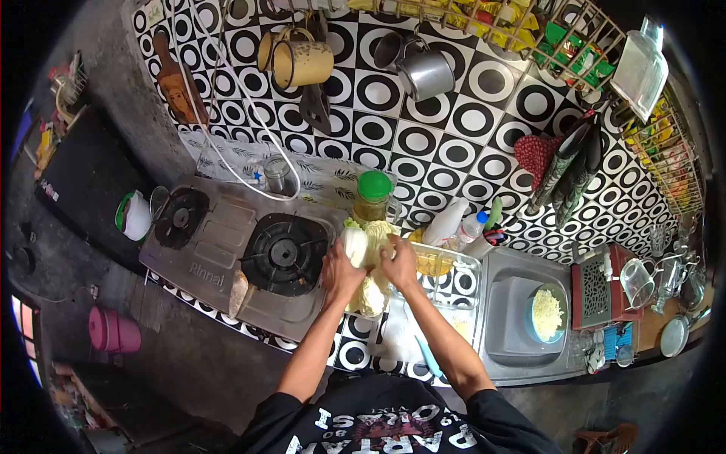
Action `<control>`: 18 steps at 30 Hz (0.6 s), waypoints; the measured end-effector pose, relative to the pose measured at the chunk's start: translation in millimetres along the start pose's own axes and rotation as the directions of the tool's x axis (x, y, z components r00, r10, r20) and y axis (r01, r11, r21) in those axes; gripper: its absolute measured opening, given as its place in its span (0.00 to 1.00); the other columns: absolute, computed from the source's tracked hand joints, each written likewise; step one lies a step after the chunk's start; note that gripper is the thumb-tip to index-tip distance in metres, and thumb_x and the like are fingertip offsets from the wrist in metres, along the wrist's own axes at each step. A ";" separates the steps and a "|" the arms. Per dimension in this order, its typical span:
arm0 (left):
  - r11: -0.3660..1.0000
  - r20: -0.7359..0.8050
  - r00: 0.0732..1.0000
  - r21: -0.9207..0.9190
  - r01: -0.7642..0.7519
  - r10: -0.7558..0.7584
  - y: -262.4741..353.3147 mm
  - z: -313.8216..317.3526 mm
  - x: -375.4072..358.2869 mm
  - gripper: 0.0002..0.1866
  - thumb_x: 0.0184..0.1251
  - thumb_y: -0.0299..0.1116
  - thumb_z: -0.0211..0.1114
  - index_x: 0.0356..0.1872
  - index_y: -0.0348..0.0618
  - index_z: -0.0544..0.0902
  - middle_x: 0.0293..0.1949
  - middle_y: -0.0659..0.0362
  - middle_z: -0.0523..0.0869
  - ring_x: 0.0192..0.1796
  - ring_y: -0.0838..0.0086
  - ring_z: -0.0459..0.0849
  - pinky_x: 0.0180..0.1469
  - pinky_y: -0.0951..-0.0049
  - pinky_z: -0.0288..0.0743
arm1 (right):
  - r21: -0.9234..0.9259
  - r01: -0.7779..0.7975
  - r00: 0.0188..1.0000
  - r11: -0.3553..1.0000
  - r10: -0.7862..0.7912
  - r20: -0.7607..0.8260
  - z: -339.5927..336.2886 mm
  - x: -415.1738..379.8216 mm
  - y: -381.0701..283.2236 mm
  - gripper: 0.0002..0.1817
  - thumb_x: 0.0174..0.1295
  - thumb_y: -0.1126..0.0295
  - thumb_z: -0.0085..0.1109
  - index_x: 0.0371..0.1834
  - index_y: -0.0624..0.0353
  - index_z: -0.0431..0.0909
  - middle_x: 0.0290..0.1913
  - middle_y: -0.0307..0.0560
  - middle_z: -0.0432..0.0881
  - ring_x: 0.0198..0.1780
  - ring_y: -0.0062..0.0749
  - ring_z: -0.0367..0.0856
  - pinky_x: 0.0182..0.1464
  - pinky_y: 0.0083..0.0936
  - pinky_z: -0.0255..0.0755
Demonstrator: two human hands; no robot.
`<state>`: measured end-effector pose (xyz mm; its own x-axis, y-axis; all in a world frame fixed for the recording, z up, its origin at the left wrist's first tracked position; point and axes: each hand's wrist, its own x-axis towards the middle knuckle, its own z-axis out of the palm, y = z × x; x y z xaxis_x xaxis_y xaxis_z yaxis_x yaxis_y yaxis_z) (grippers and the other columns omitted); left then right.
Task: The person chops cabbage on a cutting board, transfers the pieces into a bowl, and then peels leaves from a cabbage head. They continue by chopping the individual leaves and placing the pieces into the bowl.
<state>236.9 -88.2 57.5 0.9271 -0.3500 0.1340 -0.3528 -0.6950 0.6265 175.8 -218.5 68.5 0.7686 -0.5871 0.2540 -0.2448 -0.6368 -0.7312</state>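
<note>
Between both hands: pale leafy cabbage, touching fingers.

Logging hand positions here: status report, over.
Left hand against white vegetable. Right hand at pale leafy vegetable. Grips unclear. Green-lidded jar close behind.

The stove lies left of the hands, the lidded jar behind them, and the sink right, holding a bowl.
</note>
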 end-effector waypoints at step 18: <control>0.968 -0.231 0.973 -0.249 -0.040 -0.020 22.8 -42.1 22.3 0.51 0.31 0.31 0.74 0.64 0.44 0.58 0.55 0.43 0.73 0.56 0.50 0.72 0.59 0.58 0.63 | -0.007 -0.030 0.981 1.000 0.031 0.194 -27.0 -142.8 -22.2 0.41 0.53 0.59 0.59 0.67 0.61 0.49 0.61 0.78 0.54 0.59 0.72 0.61 0.59 0.45 0.62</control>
<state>254.9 -85.4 107.1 0.9379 -0.1820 0.2952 -0.3468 -0.5019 0.7924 55.5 -134.0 65.5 0.8606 -0.4986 0.1040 -0.2720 -0.6225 -0.7339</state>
